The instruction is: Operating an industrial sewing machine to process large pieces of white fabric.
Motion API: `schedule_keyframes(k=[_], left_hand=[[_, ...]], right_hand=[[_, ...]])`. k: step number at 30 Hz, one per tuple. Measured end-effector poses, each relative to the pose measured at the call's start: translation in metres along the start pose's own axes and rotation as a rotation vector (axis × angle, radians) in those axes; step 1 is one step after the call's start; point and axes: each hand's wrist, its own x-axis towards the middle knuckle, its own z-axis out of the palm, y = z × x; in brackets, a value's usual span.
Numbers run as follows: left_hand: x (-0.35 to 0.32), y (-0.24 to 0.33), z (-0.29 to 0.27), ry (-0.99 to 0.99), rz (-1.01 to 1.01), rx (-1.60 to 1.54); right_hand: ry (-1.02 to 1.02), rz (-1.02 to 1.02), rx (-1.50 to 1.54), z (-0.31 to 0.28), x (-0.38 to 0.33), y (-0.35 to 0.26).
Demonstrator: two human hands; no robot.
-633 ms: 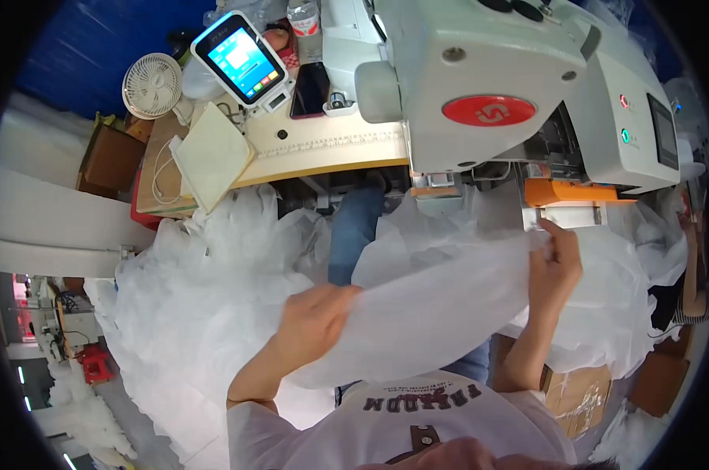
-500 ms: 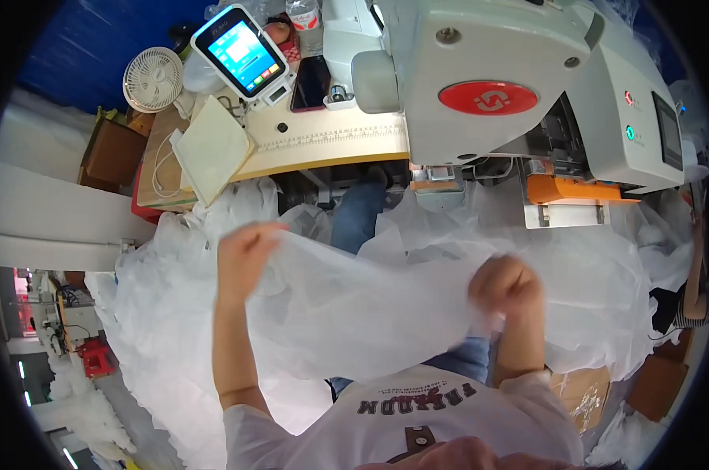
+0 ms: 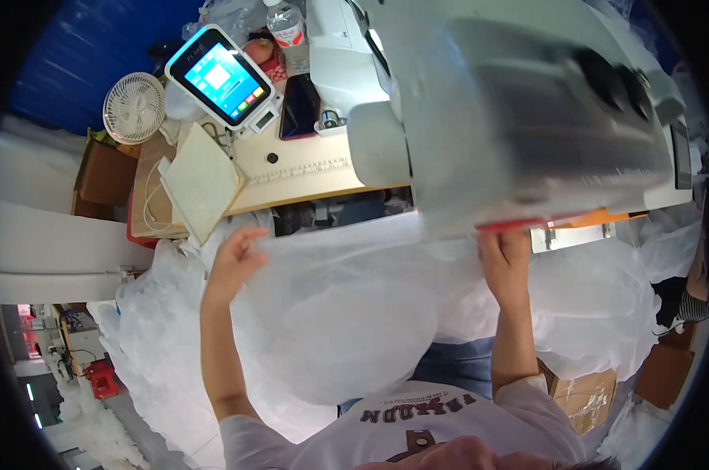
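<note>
A large sheet of sheer white fabric hangs in front of my body, its upper edge stretched between my two hands. My left hand pinches the fabric's left end, fingers curled. Beneath the front of the big white sewing machine, my right hand is closed on the other end. The machine head partly covers the right fingertips and that stretch of edge. Part of the machine looks smeared by motion.
Behind the fabric stands a worktable with a ruler strip, a lit touchscreen, a phone, a bottle, a small fan and a pale pad. White fabric heaps lie around me; a cardboard box sits at right.
Both hands have moved away from me toward the machine, the right one farther. The fabric's upper edge is now straighter and nearer the table. The machine's head has tipped forward and down.
</note>
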Motion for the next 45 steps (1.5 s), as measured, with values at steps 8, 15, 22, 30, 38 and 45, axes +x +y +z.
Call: schedule_keyframes(k=[8,15,22,30,38,45], left_hand=[[-0.078,-0.106,-0.042,0.752,0.257,0.866],[-0.175,-0.143,-0.12,0.014,-0.174,-0.704],[-0.129,-0.105,-0.07,0.908,0.186,-0.141],[-0.066,-0.091,-0.082,0.726,-0.047,0.592],[-0.03,-0.089,-0.1,0.004,-0.154,-1.001],[-0.052,-0.043,-0.017,0.542,0.444,0.723]], right_hand=[[0.005,-0.083,-0.112,-0.013,0.006,0.023],[-0.004,0.027,0.039,-0.001,-0.014,0.006],[-0.235,-0.11,-0.054,-0.003,0.008,0.007],[-0.035,-0.152,-0.192,0.006,-0.002,-0.016],[-0.293,0.289,0.79,-0.095,-0.042,0.046],[0.112,-0.432,-0.581,-0.041,0.002,-0.01]])
